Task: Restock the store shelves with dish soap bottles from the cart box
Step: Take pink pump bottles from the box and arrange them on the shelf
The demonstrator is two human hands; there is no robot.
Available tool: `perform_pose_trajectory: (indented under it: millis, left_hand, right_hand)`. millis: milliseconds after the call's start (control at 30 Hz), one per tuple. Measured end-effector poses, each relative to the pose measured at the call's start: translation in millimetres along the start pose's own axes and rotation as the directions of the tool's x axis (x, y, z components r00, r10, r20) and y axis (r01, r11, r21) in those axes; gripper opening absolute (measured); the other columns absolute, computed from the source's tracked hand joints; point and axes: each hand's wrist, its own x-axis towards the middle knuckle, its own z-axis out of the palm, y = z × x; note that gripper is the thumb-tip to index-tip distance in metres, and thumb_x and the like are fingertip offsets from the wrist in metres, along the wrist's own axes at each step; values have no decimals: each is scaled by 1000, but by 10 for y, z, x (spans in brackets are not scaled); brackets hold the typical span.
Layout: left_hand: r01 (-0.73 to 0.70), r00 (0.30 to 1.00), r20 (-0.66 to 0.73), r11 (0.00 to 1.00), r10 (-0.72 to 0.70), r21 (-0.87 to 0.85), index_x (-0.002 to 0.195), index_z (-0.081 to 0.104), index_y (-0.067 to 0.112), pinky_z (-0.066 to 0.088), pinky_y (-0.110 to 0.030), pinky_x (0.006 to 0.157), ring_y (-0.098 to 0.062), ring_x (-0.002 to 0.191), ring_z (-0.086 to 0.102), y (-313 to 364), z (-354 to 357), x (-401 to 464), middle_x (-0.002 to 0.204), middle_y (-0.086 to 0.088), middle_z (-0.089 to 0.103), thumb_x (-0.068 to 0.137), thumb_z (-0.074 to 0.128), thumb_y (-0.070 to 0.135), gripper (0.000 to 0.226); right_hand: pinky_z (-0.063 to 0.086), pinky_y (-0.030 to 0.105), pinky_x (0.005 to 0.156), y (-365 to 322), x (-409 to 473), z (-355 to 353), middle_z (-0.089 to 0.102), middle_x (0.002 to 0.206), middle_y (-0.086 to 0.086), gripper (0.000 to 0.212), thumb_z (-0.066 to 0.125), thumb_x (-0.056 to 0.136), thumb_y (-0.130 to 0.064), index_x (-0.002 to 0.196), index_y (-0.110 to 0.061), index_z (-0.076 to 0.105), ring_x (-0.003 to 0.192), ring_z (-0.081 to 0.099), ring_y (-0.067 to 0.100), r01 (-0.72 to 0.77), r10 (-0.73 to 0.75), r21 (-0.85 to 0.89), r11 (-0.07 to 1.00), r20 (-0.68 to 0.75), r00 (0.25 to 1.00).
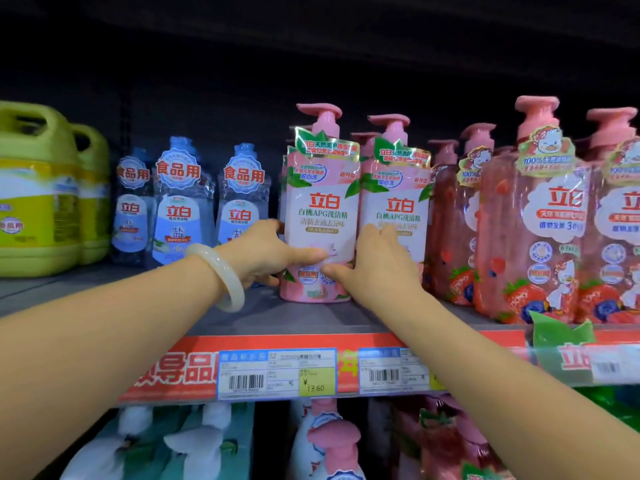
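The pink pump bottle (320,216) of dish soap stands upright on the shelf (263,317), near its front edge, label facing outward and square to the aisle, which looks like the point of how it is held: both hands steady it so it lines up with its neighbours and shows its face to shoppers. The left hand (263,252) wraps the bottle's left side, fingers curled round behind it and thumb laid across the lower front of the label, gripping it. The right hand (375,263) comes in from the other flank, its thumb touching the lower front of the same bottle, while its fingers reach up between this bottle and the twin pink bottle (396,202) just beside it on the right; whether those fingers press the first bottle or nudge the twin I cannot tell. So the bottle sits between the two hands, clasped low on its body, with the pump head well above them. A pale bangle (221,275) circles the left wrist. To the left stand blue bottles (178,206) and yellow-green jugs (38,188); to the right, clear strawberry-printed pump bottles (533,216) crowd the row. Price tags (277,374) run along the red shelf rail below. The cart box is out of sight
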Motion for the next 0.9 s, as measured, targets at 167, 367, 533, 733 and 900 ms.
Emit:
perform_pose_trajectory:
  millis: [167,367,533,733,900]
  left_hand:
    - [13,1000,-16,1000,-13,19,100,54,22,55,-47,86,-21,90,66,3,25,-19,98,0,68,72,80,25,37]
    - [49,999,-18,994,-47,101,115,50,14,58,-39,71,-24,94,65,-42,55,-91,105,-4,66,63,85,6,64]
    - [45,998,-49,988,-38,145,116,51,11,58,-49,76,-27,97,65,-53,62,-81,106,-9,65,60,87,11,67]
    - [2,998,-50,868,27,496,119,51,13,54,-34,78,-20,89,61,-27,47,-95,108,-4,64,64,83,39,68]
    - [-21,993,-76,778,88,628,125,45,10,44,-29,80,-22,100,56,48,33,-233,123,-8,57,74,77,36,65]
  right_hand:
    - [36,28,62,57,84,7,59,86,10,45,67,77,-52,86,-11,53,83,56,27,-37,37,-1,999,40,998]
    - [56,36,76,145,226,102,69,88,12,63,70,63,-66,91,-10,68,84,68,28,-88,83,67,994,83,993]
    - [55,35,74,178,247,132,69,85,11,60,71,63,-64,90,-10,68,84,68,27,-87,80,99,991,70,994]
    - [56,40,77,187,253,157,69,81,10,57,71,64,-63,85,-11,69,82,67,26,-65,59,115,991,60,996]
    - [51,31,66,136,166,49,61,69,6,56,71,66,-62,80,-8,66,77,64,24,-59,54,113,992,52,997]
